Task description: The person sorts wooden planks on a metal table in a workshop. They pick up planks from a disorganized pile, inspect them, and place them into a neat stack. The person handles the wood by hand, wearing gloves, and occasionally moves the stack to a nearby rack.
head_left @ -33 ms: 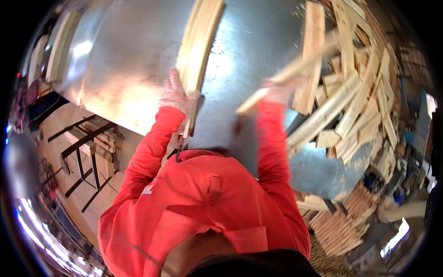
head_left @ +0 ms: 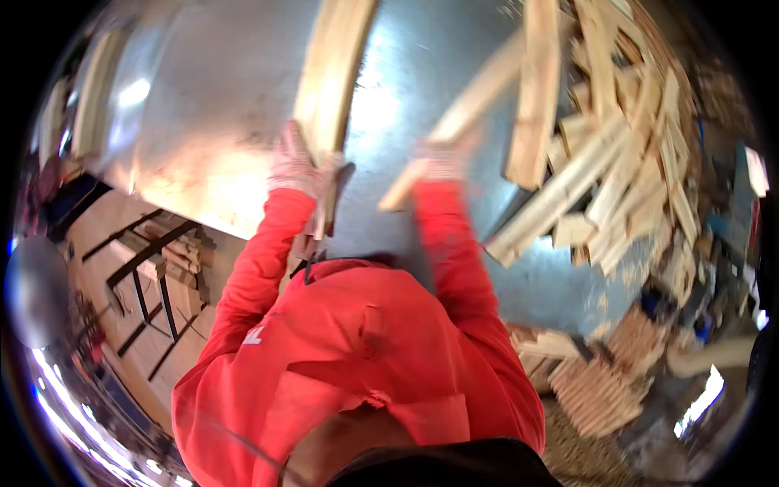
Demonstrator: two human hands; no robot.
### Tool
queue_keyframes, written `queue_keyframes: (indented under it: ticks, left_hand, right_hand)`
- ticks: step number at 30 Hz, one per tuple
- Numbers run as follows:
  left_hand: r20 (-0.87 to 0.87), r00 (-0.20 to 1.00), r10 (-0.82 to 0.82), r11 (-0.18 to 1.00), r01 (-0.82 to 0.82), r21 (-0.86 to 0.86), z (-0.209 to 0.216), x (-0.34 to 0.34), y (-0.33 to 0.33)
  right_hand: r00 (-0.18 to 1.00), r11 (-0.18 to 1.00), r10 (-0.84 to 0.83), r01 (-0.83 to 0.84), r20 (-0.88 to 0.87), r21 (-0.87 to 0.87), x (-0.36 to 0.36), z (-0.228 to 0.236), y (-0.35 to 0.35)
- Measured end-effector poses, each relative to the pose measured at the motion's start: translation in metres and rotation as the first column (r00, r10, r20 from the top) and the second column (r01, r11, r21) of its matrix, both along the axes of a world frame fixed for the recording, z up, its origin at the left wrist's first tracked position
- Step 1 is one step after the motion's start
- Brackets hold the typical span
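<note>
Pale board [head_left: 331,89], slanted strip [head_left: 480,92], probably wooden

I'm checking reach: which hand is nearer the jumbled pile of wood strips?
Right. The right hand, holding a slanted wood strip, is left of the jumbled pile; the left hand is farther left, against the long boards.

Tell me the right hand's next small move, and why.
Probably turn the slanted board parallel to the wood at the left hand: the right hand grips it, but it angles away, with metal table showing between.
</note>
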State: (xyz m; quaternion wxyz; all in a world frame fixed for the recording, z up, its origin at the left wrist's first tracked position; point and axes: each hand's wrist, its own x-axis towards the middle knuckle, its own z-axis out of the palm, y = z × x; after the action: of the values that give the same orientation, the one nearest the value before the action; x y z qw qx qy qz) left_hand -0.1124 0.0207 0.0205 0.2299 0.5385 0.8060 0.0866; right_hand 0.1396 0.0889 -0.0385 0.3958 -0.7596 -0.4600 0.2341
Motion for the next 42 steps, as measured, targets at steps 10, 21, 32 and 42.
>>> queue_keyframes:
  ticks: [10, 21, 32, 42]
  left_hand:
    - [-0.242, 0.970, -0.023, 0.996, 0.002, -0.086, 0.022, 0.029, 0.003]
    - [-0.245, 0.964, -0.106, 0.994, 0.105, -0.020, 0.010, -0.053, -0.027]
    - [-0.707, 0.672, -0.219, 0.975, 0.168, -0.143, 0.025, -0.098, -0.038]
    - [-0.436, 0.003, -0.900, -0.293, 0.736, 0.610, 0.136, 0.204, 0.038]
  right_hand:
    - [0.533, 0.973, 0.009, 0.190, 0.846, -0.130, 0.098, 0.029, 0.069]
    - [0.630, 0.966, -0.049, -0.169, -0.775, -0.198, 0.189, -0.018, 0.001]
    - [0.558, 0.944, 0.102, -0.316, -0.823, -0.098, 0.185, 0.097, -0.089]
    - [0.083, 0.997, 0.059, -0.060, -0.995, 0.054, 0.167, 0.223, -0.256]
